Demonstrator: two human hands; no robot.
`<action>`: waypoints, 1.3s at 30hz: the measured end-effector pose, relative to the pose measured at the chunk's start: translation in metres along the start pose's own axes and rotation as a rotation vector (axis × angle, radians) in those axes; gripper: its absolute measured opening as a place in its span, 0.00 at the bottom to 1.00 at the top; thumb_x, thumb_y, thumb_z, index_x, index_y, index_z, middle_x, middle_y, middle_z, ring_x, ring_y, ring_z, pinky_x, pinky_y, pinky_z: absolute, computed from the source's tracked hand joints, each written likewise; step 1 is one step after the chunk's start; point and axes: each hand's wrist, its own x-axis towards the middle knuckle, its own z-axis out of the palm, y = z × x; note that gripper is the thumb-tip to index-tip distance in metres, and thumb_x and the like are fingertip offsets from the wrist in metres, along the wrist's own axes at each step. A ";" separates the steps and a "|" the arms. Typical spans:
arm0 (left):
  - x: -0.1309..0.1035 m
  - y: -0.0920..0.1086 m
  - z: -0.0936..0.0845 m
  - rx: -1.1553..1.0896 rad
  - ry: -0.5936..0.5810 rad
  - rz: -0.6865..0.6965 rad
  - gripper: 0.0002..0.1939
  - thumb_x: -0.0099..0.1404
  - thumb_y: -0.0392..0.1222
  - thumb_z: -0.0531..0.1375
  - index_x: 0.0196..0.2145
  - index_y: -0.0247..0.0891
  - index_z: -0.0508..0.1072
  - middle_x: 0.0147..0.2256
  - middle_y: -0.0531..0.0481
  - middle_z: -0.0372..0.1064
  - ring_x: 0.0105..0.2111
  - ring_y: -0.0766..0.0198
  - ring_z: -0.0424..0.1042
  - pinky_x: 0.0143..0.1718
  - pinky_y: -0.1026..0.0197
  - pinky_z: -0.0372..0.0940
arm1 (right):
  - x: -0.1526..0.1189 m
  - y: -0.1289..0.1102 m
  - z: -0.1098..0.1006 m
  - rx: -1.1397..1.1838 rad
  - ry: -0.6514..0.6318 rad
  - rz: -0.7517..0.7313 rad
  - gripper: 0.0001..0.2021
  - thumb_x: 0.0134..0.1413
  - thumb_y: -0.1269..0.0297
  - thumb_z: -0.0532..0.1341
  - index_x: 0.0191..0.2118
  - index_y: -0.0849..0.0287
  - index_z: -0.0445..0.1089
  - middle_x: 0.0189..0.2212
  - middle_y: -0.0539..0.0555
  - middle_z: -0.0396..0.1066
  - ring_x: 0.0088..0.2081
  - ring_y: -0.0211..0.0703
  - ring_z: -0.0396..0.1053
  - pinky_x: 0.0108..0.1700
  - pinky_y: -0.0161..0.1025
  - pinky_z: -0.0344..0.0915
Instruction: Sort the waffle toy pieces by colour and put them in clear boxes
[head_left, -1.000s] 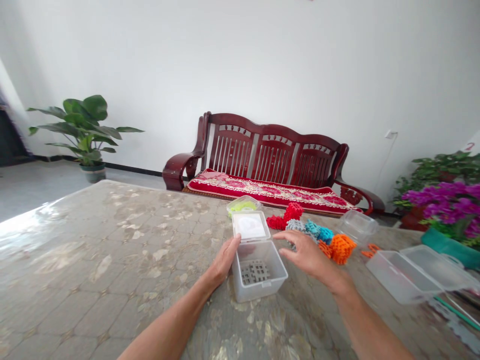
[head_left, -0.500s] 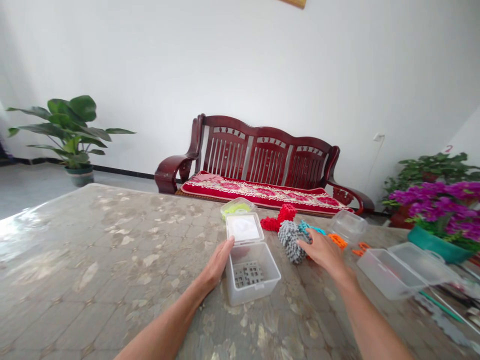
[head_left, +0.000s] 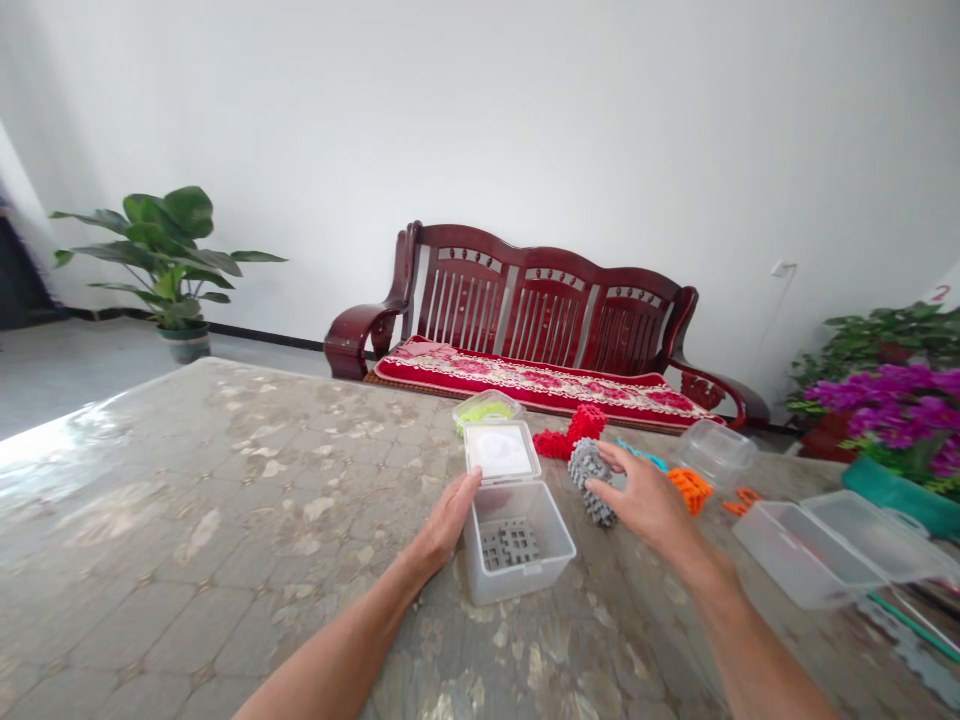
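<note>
My left hand [head_left: 448, 518] rests flat against the left wall of a small clear plastic box [head_left: 517, 560] whose hinged lid [head_left: 500, 452] stands open behind it. A grey lattice piece [head_left: 511, 546] lies in the bottom of the box. My right hand [head_left: 642, 498] grips a stack of grey lattice pieces [head_left: 589, 472] just right of the box, thumb and fingers around it. Red pieces [head_left: 574, 432], teal pieces [head_left: 645, 458] and orange pieces [head_left: 690, 488] lie close behind the hand.
A closed tub of green pieces [head_left: 487, 408] sits behind the box. A round clear tub [head_left: 715, 452] and a long open clear case [head_left: 825, 545] stand at right on the patterned table [head_left: 225, 520]. Beyond are a red wooden bench [head_left: 540, 330] and potted plants [head_left: 169, 265].
My right hand has closed around the grey stack and drawn it a little toward the box. The left hand has stayed against the box.
</note>
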 end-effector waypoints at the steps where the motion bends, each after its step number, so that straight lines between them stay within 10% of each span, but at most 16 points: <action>1: 0.000 0.000 0.000 -0.005 -0.004 0.001 0.34 0.65 0.64 0.52 0.50 0.30 0.76 0.44 0.40 0.79 0.46 0.48 0.76 0.52 0.49 0.67 | -0.002 -0.010 -0.001 0.093 -0.049 -0.078 0.27 0.52 0.56 0.63 0.58 0.53 0.67 0.51 0.57 0.73 0.51 0.51 0.70 0.54 0.46 0.65; 8: -0.001 0.002 -0.001 0.051 0.021 0.140 0.30 0.65 0.61 0.54 0.47 0.31 0.78 0.47 0.43 0.77 0.55 0.47 0.69 0.61 0.49 0.59 | -0.005 -0.070 0.001 0.200 -0.392 -0.440 0.28 0.47 0.64 0.66 0.58 0.51 0.68 0.52 0.54 0.73 0.51 0.50 0.69 0.55 0.45 0.63; 17: 0.000 -0.001 -0.004 0.095 0.093 0.143 0.28 0.63 0.60 0.56 0.46 0.34 0.79 0.49 0.46 0.77 0.61 0.46 0.61 0.65 0.49 0.53 | 0.001 -0.087 0.033 0.293 -0.567 -0.655 0.24 0.47 0.69 0.65 0.54 0.52 0.72 0.52 0.52 0.74 0.52 0.48 0.70 0.55 0.40 0.63; 28: -0.003 0.004 0.001 0.000 -0.020 0.048 0.33 0.65 0.64 0.53 0.50 0.30 0.76 0.42 0.41 0.79 0.49 0.47 0.75 0.55 0.48 0.66 | 0.006 0.000 0.021 0.093 0.126 -0.037 0.18 0.57 0.61 0.57 0.51 0.55 0.72 0.49 0.57 0.74 0.52 0.52 0.69 0.56 0.50 0.62; 39: 0.000 0.002 0.001 -0.001 -0.022 0.015 0.35 0.64 0.65 0.53 0.50 0.30 0.76 0.47 0.40 0.78 0.48 0.48 0.75 0.52 0.51 0.68 | 0.009 0.042 0.022 -0.285 -0.051 0.247 0.25 0.54 0.47 0.59 0.55 0.54 0.69 0.45 0.60 0.76 0.46 0.56 0.74 0.44 0.46 0.66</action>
